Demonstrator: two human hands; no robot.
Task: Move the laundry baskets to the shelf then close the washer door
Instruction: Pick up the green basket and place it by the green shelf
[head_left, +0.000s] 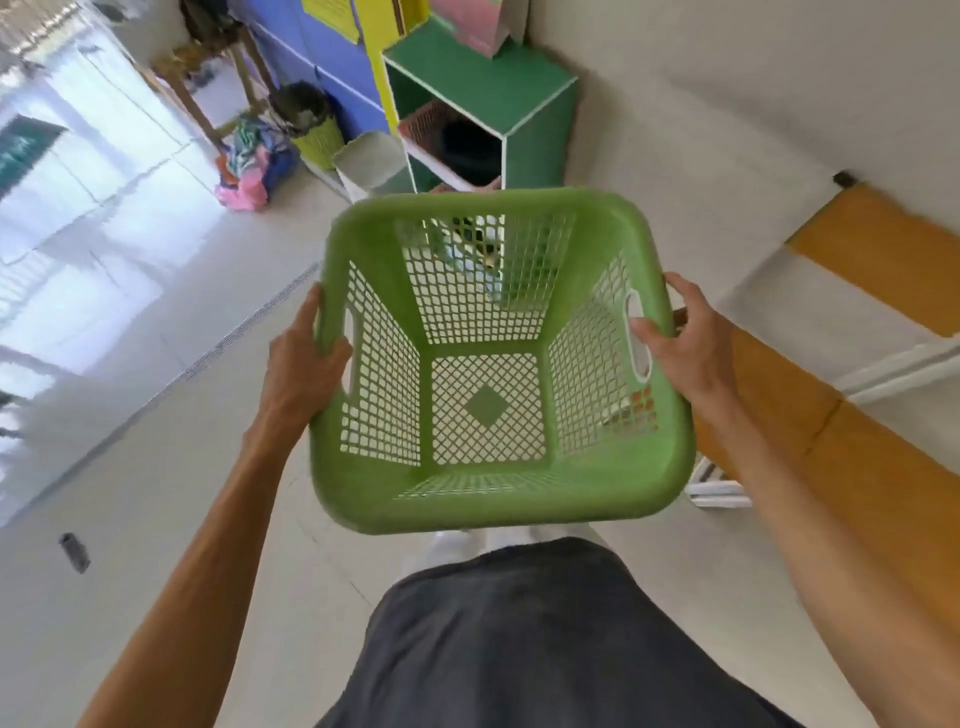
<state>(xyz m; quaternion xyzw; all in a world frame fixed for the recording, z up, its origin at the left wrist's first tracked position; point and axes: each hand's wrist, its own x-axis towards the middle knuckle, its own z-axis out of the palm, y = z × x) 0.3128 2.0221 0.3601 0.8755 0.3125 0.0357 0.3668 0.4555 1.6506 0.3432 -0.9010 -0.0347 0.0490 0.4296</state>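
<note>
I carry an empty green laundry basket (488, 499) in front of my waist. My left hand (301, 364) grips its left rim by the handle slot. My right hand (685, 343) grips the right rim at the other handle slot. Ahead stands a green shelf unit (519, 88) against the wall. A reddish basket (421, 119) sits inside its upper compartment. No washer shows in this view.
A grey bin (371, 161) stands left of the shelf. Further left are a lime bin (317, 140) and a pile of coloured clothes (249, 161) on the floor. An orange panel (883, 249) runs along the right wall. A wooden table (208, 67) stands at the far left.
</note>
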